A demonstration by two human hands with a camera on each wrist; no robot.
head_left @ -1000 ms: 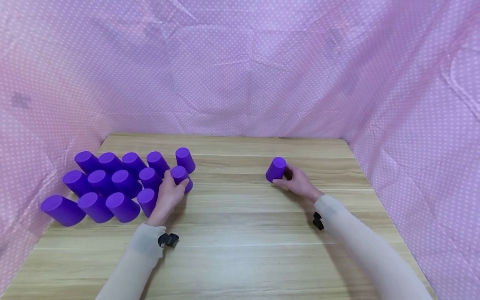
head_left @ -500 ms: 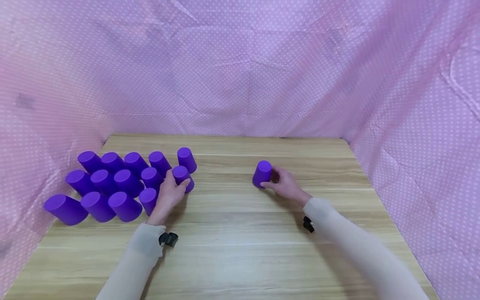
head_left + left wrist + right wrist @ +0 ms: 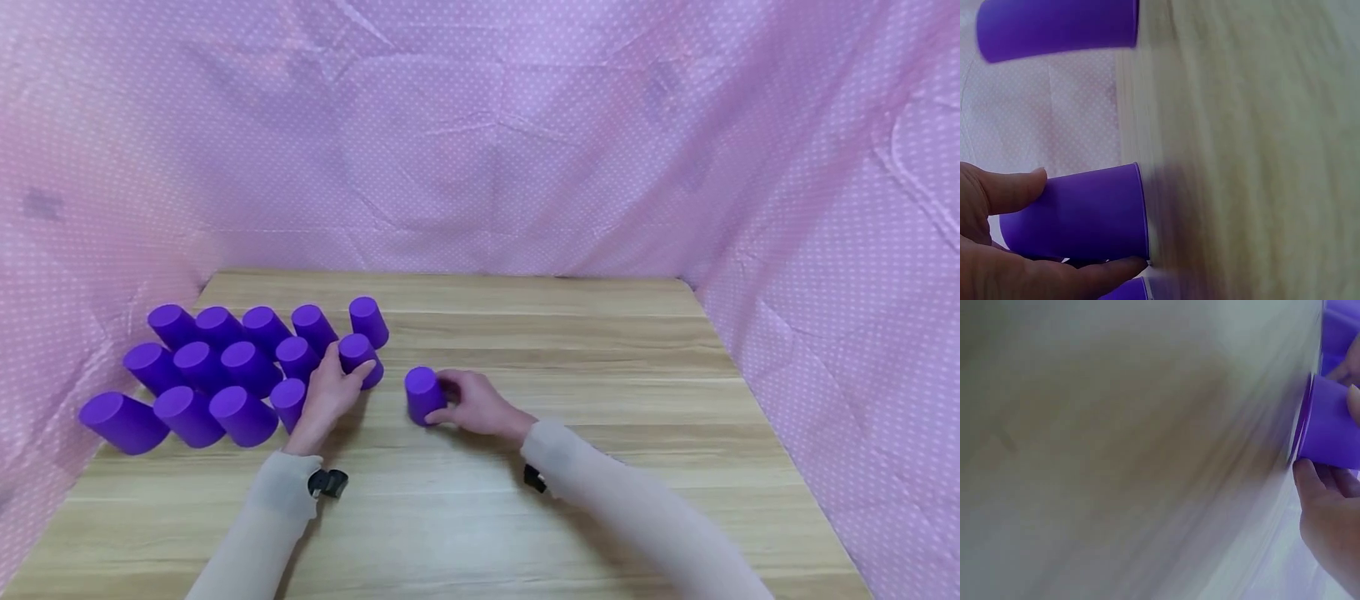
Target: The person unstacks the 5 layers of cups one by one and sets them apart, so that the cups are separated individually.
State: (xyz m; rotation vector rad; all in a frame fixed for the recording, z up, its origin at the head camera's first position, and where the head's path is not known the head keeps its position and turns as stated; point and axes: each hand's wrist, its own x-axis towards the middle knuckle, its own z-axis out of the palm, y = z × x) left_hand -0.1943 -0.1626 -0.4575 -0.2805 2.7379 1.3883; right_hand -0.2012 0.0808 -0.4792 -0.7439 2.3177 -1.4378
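My left hand (image 3: 330,390) holds an upside-down purple cup (image 3: 361,360) at the right end of the middle row. In the left wrist view, the thumb lies on one side of that cup (image 3: 1079,212) and the fingers on the other, its rim at the tabletop. My right hand (image 3: 482,404) grips another upside-down purple cup (image 3: 424,397) between thumb and fingers, a short way right of the rows. That cup (image 3: 1332,425) has its rim at or just over the wood in the right wrist view; I cannot tell whether they touch.
Several upside-down purple cups (image 3: 243,415) stand in three rows on the left of the wooden table (image 3: 600,367). One cup (image 3: 368,322) stands at the back row's right end. Pink dotted cloth (image 3: 480,167) hangs behind and at both sides.
My right hand has brought its cup leftward and nearer to me, from the right half of the table to beside the rows. The left hand stays on its cup.
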